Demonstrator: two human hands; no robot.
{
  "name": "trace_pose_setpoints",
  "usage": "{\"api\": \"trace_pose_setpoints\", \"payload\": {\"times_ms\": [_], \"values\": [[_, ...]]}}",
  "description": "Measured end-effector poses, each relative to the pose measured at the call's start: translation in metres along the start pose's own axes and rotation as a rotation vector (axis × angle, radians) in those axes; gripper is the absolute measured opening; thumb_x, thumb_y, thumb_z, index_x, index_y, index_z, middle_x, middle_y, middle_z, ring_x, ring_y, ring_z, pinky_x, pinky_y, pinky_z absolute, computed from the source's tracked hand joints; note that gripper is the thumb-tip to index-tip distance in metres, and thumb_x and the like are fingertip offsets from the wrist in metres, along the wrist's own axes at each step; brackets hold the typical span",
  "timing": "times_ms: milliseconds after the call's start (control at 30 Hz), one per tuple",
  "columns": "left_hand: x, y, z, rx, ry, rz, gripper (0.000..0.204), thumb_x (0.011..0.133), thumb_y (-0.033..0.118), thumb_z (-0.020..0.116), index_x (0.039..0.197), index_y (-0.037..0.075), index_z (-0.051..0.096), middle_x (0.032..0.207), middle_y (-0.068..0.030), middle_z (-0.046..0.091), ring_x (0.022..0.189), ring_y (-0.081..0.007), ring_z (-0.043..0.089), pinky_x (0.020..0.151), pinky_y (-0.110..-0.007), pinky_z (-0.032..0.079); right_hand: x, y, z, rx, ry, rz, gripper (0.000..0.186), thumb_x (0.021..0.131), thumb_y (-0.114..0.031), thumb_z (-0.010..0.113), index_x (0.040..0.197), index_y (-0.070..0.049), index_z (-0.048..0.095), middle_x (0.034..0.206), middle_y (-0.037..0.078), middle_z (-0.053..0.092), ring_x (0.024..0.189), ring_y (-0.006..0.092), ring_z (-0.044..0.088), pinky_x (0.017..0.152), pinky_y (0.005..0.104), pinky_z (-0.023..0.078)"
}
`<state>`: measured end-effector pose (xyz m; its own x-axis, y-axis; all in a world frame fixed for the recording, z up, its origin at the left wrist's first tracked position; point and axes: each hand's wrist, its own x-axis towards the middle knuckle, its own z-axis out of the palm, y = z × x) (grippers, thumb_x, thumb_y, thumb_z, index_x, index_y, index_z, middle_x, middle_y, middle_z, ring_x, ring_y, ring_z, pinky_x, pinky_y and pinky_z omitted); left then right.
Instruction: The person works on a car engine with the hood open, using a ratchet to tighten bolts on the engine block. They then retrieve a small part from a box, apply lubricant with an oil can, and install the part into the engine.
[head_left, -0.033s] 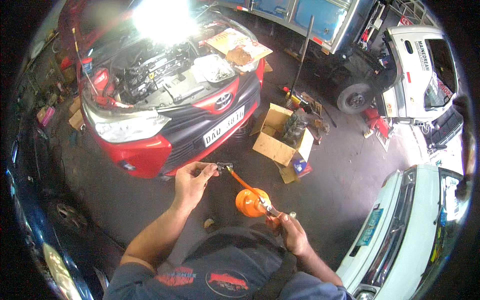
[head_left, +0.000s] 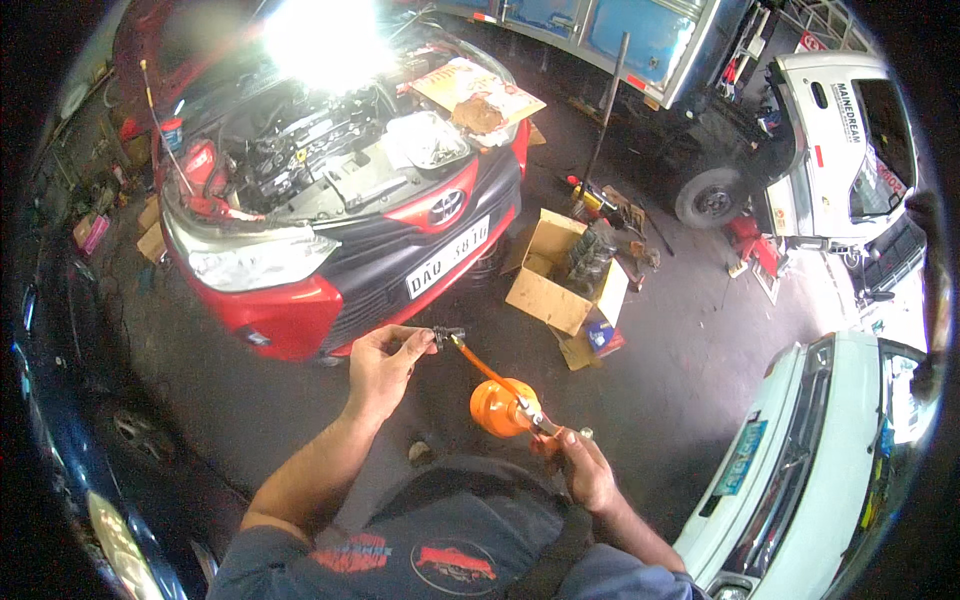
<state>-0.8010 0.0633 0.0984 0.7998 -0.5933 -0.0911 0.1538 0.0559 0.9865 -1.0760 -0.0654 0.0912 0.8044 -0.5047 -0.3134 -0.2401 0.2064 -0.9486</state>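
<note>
While the right hand grips an orange oil can, left-hand fingers pinch its spout tip (open brown carton beyond).

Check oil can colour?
Orange oil can, with an orange spout; head view.

Nothing changes between the earlier view and now. Left hand pinches the spout tip at 12 o'clock of the orange oil can; right hand grips its trigger at 5 o'clock.
</note>
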Motion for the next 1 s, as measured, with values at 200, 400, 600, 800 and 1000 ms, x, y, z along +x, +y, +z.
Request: {"api": "trace_pose_setpoints", "payload": {"times_ms": [200, 400, 600, 800, 1000], "values": [[0.094, -0.007, 0.014, -0.078, 0.029, -0.017, 0.024, 0.086, 0.022, 0.076, 0.092, 0.001, 0.069, 0.080, -0.0040, 0.070, 0.052, -0.0010, 0.046, 0.044, -0.016, 0.032, 0.112, -0.024, -0.033, 0.010, -0.124, 0.030, 0.053, 0.102, -0.042, 0.038, 0.116, 0.005, 0.059, 0.095, 0.006, 0.061, 0.088, 0.0142, 0.050, 0.081, 0.0286, 0.039], [0.191, 0.003, 0.024, -0.321, 0.162, 0.031, 0.022, 0.086, 0.016, 0.074, 0.099, -0.001, 0.067, 0.075, -0.0028, 0.063, 0.050, -0.0037, 0.047, 0.042, -0.019, 0.033, 0.257, -0.067, -0.094, -0.119, -0.222, -0.017, 0.054, 0.101, -0.042, 0.037, 0.120, 0.004, 0.058, 0.092, 0.003, 0.059, 0.083, 0.0135, 0.049, 0.075, 0.0271, 0.038], [0.257, 0.025, 0.027, -0.198, 0.371, 0.190, 0.026, 0.084, 0.009, 0.074, 0.107, -0.001, 0.067, 0.072, 0.0020, 0.059, 0.054, -0.0031, 0.045, 0.046, -0.019, 0.033, 0.395, -0.123, -0.127, -0.170, -0.231, -0.165, 0.052, 0.100, -0.040, 0.038, 0.121, 0.003, 0.059, 0.097, 0.005, 0.062, 0.083, 0.0144, 0.052, 0.074, 0.0280, 0.040], [0.311, 0.035, -0.017, -0.087, 0.602, 0.302, 0.026, 0.084, 0.009, 0.075, 0.108, 0.002, 0.068, 0.079, 0.0028, 0.063, 0.058, -0.0009, 0.044, 0.050, -0.018, 0.032, 0.512, -0.170, -0.098, 0.105, -0.330, -0.019, 0.044, 0.100, -0.038, 0.040, 0.109, -0.002, 0.062, 0.091, 0.006, 0.062, 0.084, 0.0147, 0.055, 0.072, 0.0299, 0.040], [0.394, 0.046, -0.079, -0.069, 0.614, 0.290, 0.025, 0.085, 0.007, 0.074, 0.109, 0.001, 0.067, 0.091, -0.0008, 0.067, 0.062, -0.0009, 0.047, 0.053, -0.017, 0.036, 0.615, -0.199, -0.033, 0.336, -0.153, 0.059, 0.033, 0.100, -0.038, 0.045, 0.105, -0.009, 0.060, 0.086, 0.001, 0.059, 0.078, 0.0132, 0.052, 0.066, 0.0273, 0.038]]}}
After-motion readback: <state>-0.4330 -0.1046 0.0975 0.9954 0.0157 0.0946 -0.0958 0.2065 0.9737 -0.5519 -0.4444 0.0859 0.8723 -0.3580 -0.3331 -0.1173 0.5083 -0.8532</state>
